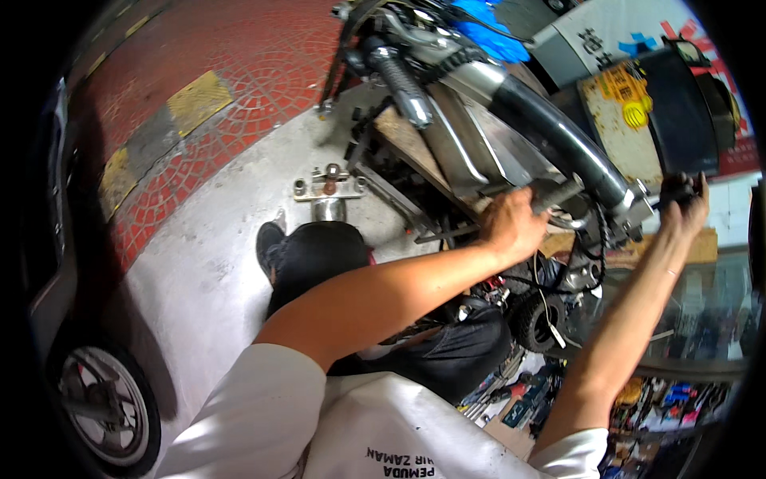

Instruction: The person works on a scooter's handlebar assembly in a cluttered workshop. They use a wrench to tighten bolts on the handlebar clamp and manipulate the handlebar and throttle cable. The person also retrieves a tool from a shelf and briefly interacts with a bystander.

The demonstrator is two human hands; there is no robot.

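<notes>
A thick black tube (550, 132) with silver metal ends slants across the upper right, part of a disassembled scooter or bike frame. Close below its lower end, my left hand (515, 227) has its fingers wrapped around a grey metal bar (561, 191). On the far side of that end, my right hand (686, 209) is closed around a dark handle-like part (675, 194), mostly covered by the fingers. A metal bracket (637, 209) sits between my two hands. A black cable (600, 239) hangs beneath it.
A ribbed silver grip (403, 84) sticks out near the tube's upper end. Below my left arm lies a small tyre (541, 321). On the floor stands a metal clamp-like fixture (329, 190). A scooter wheel (104, 407) is at the lower left, and a glass counter (702, 311) at the right.
</notes>
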